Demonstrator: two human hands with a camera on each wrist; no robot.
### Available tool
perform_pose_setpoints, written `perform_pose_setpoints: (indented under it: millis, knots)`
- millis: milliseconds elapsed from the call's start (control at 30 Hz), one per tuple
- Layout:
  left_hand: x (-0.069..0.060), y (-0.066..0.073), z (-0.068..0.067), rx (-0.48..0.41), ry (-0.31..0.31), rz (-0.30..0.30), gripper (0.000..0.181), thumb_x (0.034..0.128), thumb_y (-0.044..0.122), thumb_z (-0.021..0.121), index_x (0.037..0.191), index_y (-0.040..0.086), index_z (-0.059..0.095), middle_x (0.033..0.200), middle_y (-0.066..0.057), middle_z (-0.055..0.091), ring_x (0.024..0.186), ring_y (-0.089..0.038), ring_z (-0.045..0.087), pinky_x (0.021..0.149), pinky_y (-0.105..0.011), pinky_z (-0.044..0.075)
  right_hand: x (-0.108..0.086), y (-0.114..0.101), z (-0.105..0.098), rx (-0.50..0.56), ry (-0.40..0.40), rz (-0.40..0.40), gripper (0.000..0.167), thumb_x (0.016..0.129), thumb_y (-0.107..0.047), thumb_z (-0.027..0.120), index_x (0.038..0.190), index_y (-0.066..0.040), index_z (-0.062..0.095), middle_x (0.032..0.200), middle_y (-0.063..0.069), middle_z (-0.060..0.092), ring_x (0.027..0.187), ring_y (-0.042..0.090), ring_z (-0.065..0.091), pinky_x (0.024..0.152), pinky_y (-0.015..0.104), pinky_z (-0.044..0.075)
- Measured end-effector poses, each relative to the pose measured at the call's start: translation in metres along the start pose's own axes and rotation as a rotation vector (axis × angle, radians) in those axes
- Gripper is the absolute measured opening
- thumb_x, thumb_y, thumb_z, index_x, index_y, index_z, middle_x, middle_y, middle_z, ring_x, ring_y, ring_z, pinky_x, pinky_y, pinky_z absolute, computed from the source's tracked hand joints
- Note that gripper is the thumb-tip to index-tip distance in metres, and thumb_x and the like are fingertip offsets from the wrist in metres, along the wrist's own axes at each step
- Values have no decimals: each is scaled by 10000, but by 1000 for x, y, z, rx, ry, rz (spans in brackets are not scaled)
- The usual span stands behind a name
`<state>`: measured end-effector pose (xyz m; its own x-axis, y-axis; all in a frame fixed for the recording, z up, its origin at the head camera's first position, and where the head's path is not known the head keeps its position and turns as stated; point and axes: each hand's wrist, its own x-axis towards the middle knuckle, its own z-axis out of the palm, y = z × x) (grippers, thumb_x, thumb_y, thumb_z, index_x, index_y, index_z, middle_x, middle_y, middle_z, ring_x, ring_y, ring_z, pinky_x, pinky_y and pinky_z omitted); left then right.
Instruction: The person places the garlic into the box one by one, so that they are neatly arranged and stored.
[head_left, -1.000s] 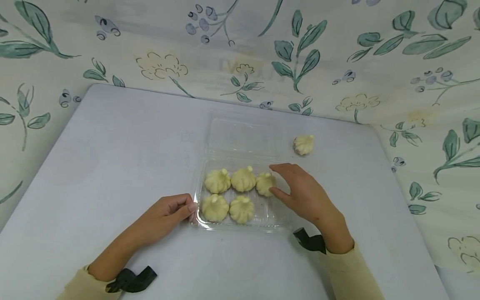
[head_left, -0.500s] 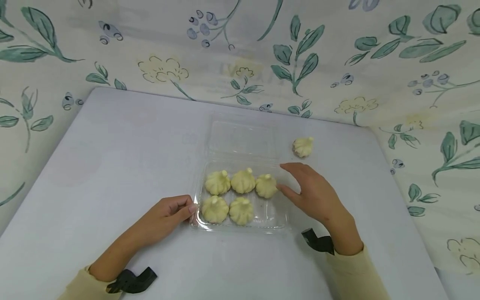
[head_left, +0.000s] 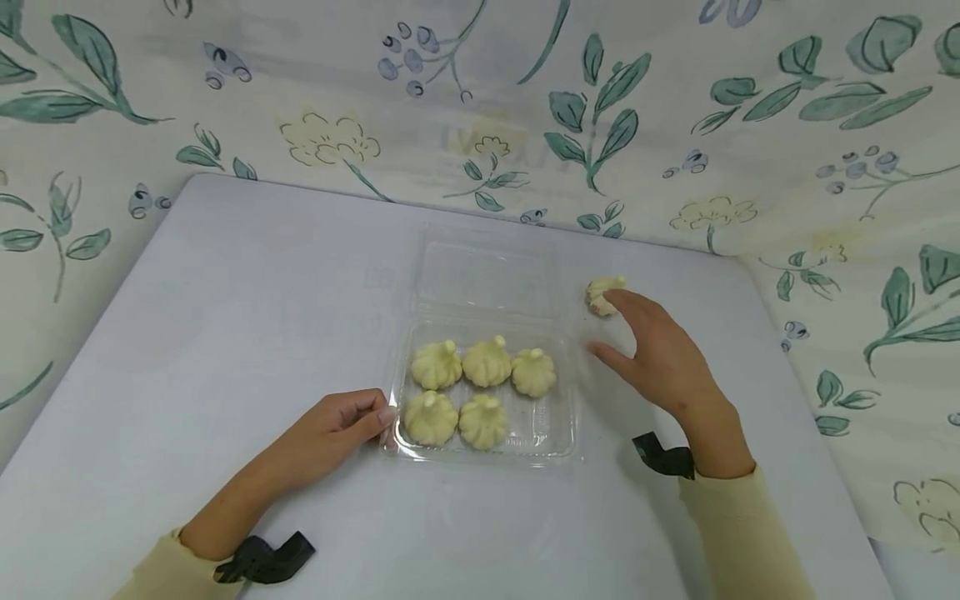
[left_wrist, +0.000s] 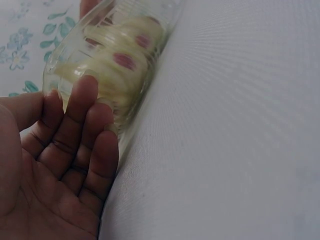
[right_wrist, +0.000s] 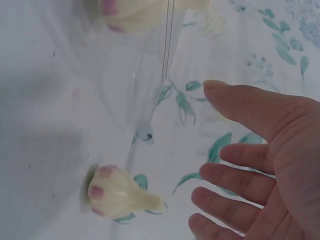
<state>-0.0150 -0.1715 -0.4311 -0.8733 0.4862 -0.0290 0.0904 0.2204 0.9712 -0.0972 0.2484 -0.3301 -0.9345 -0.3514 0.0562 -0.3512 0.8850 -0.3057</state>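
Observation:
A clear plastic clamshell box (head_left: 543,425) lies with its lid (head_left: 483,275) folded back. Pale yellow garlic bulbs sit in its tray, three in the far row, including the rightmost garlic bulb (head_left: 533,372), and two in the near row. My left hand (head_left: 330,437) pinches the box's left rim between thumb and fingers; the left wrist view shows the fingertips against its side. A loose garlic bulb (head_left: 600,293), pink-marked at its base in the right wrist view (right_wrist: 117,192), lies right of the lid. Over it reaches my right hand (head_left: 660,350), thumb and fingers spread, holding nothing.
The white table (head_left: 262,292) ends at the back against a leaf-patterned cloth (head_left: 480,100), which also hangs along the left and right sides. Dark straps or mounts (head_left: 266,558) sit at both wrists.
My right hand has left the rightmost bulb in the box and moved right and away from me, to the loose bulb. The left hand stays on the rim.

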Motion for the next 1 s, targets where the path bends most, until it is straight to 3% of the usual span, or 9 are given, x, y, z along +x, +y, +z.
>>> perform_pose_setpoints:
  millis: [300, 667, 900, 1000]
  knots:
    - [-1, -1, 0, 3, 2, 5, 245, 1103, 201, 557, 872, 173, 632, 817, -18, 617, 764, -199, 549, 707, -294, 453, 24, 34, 0, 24, 10, 76, 762, 966, -295, 778, 1559, 3, 406, 1590, 233, 421, 1467, 443, 371, 1157, 609, 318]
    - [-1, 1, 0, 7, 7, -15, 246, 1102, 214, 560, 871, 164, 626, 814, -49, 595, 758, -204, 530, 698, -300, 440, 53, 72, 20, 69, 56, 182, 600, 1018, -266, 703, 1520, -22, 483, 1552, 229, 474, 1432, 443, 424, 1146, 594, 348]
    - [-1, 0, 0, -4, 4, -21, 249, 1105, 222, 556, 876, 160, 633, 821, -38, 603, 764, -210, 534, 704, -300, 446, 65, 87, 28, 311, 52, 227, 476, 1043, -273, 662, 1437, -20, 576, 1477, 190, 566, 1380, 379, 510, 1106, 503, 440]
    - [-1, -1, 0, -9, 0, -5, 247, 1105, 208, 555, 876, 164, 636, 822, -32, 611, 772, -211, 547, 714, -299, 454, 67, 91, 29, 360, 47, 253, 464, 1047, -305, 656, 1420, -36, 601, 1461, 180, 583, 1381, 375, 518, 1092, 519, 452]
